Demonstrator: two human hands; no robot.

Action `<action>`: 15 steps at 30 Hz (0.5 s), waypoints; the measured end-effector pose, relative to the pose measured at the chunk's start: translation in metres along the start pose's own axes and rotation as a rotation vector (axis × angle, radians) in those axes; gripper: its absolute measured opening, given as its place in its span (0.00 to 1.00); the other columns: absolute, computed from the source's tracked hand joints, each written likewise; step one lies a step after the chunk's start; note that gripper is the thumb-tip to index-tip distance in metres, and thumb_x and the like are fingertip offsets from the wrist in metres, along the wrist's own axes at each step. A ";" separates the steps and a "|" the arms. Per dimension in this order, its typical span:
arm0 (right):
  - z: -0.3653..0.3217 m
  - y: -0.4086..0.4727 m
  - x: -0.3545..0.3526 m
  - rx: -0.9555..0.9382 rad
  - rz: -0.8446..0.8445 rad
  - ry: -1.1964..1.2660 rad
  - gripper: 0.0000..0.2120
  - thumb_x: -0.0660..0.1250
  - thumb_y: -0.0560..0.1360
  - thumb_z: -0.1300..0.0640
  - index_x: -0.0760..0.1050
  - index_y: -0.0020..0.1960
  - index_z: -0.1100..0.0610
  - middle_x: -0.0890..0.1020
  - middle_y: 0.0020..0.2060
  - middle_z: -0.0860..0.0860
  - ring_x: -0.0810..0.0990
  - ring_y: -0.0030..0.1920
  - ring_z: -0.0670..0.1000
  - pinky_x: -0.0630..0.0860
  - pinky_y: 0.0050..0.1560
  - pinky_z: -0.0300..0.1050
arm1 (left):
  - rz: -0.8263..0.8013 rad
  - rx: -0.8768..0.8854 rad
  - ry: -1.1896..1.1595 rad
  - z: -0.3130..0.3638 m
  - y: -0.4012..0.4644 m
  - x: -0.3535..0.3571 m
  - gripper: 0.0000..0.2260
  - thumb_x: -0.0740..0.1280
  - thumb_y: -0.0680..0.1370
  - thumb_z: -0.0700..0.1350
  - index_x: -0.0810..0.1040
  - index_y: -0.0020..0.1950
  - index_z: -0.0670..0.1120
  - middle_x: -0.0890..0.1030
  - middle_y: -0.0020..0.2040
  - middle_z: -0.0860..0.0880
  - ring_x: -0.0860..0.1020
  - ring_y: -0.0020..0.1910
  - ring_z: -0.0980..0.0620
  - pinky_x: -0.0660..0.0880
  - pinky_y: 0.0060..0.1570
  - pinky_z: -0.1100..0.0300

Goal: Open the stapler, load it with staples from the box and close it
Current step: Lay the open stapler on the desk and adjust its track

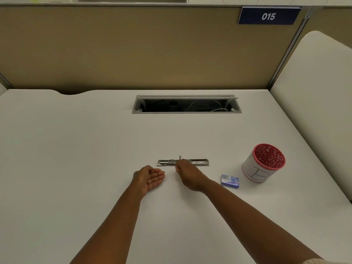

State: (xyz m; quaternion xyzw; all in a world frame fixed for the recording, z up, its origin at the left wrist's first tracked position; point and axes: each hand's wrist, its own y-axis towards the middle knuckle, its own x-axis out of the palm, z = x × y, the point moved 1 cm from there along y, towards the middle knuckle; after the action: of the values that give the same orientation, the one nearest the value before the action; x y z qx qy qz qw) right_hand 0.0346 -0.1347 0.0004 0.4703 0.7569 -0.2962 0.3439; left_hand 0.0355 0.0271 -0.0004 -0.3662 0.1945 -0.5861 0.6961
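Note:
A silver metal stapler (pixel 198 162) lies unfolded flat on the white desk, its two halves in one line from left to right. My right hand (pixel 187 173) reaches over its middle, with the fingertips pinched at the hinge area; whether they hold a staple strip is hidden. My left hand (pixel 150 178) rests on the desk just left of the stapler, palm up, fingers apart and empty. A small blue staple box (pixel 230 181) lies to the right of my right forearm; it looks shut.
A pink-rimmed white cup (pixel 263 162) stands to the right of the box. An open cable tray (pixel 186 104) is sunk in the desk farther back. A tan partition wall with a "015" sign (pixel 268 16) closes the back. A cream chair back (pixel 320 103) stands on the right.

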 end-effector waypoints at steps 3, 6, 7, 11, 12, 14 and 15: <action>-0.005 0.002 -0.009 -0.001 0.020 0.134 0.09 0.52 0.79 0.67 0.63 0.41 0.58 0.69 0.40 0.55 0.65 0.41 0.52 0.55 0.37 0.38 | -0.043 -0.051 0.040 -0.003 0.000 0.007 0.13 0.56 0.78 0.39 0.76 0.40 0.36 0.81 0.40 0.41 0.80 0.39 0.46 0.79 0.36 0.57; -0.011 0.002 -0.011 -0.029 -0.002 0.120 0.09 0.53 0.78 0.67 0.64 0.41 0.57 0.70 0.39 0.54 0.65 0.41 0.51 0.56 0.39 0.37 | -0.088 -0.082 0.083 -0.005 -0.001 0.013 0.13 0.56 0.78 0.40 0.78 0.41 0.37 0.84 0.33 0.43 0.81 0.37 0.47 0.80 0.30 0.61; -0.012 0.002 -0.010 -0.039 -0.002 0.104 0.09 0.54 0.78 0.66 0.65 0.41 0.56 0.71 0.39 0.55 0.66 0.41 0.52 0.57 0.41 0.37 | -0.101 -0.086 0.091 -0.005 -0.001 0.014 0.14 0.56 0.78 0.40 0.78 0.41 0.37 0.85 0.31 0.44 0.82 0.36 0.48 0.80 0.29 0.61; -0.012 0.004 -0.007 0.009 0.056 0.045 0.09 0.59 0.77 0.62 0.78 0.48 0.60 0.81 0.49 0.59 0.76 0.50 0.56 0.69 0.49 0.47 | -0.123 -0.084 0.023 -0.007 -0.001 0.016 0.13 0.57 0.79 0.40 0.78 0.41 0.37 0.84 0.28 0.44 0.83 0.28 0.50 0.80 0.28 0.61; -0.011 0.004 -0.009 0.057 0.113 0.086 0.09 0.60 0.77 0.62 0.80 0.49 0.61 0.82 0.49 0.59 0.77 0.51 0.56 0.69 0.52 0.46 | -0.099 -0.078 -0.008 -0.006 -0.001 0.014 0.13 0.57 0.79 0.39 0.77 0.41 0.36 0.84 0.29 0.43 0.83 0.28 0.50 0.80 0.27 0.61; -0.005 0.004 -0.010 0.148 0.185 0.135 0.08 0.65 0.74 0.62 0.81 0.49 0.61 0.83 0.49 0.59 0.79 0.51 0.56 0.70 0.51 0.43 | -0.036 -0.064 -0.035 -0.005 0.001 0.009 0.12 0.56 0.78 0.39 0.76 0.40 0.36 0.83 0.35 0.41 0.82 0.31 0.48 0.79 0.25 0.61; -0.003 0.004 -0.009 0.170 0.167 0.136 0.07 0.68 0.72 0.62 0.81 0.49 0.62 0.84 0.49 0.59 0.80 0.49 0.56 0.71 0.48 0.42 | -0.016 -0.059 -0.034 -0.004 0.002 0.007 0.12 0.56 0.77 0.38 0.76 0.39 0.36 0.82 0.37 0.41 0.82 0.31 0.49 0.79 0.25 0.61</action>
State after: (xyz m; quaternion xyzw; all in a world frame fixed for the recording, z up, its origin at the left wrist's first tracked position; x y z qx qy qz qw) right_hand 0.0401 -0.1361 0.0088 0.5781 0.7087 -0.2972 0.2741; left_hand 0.0354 0.0194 -0.0034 -0.3981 0.1968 -0.5794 0.6834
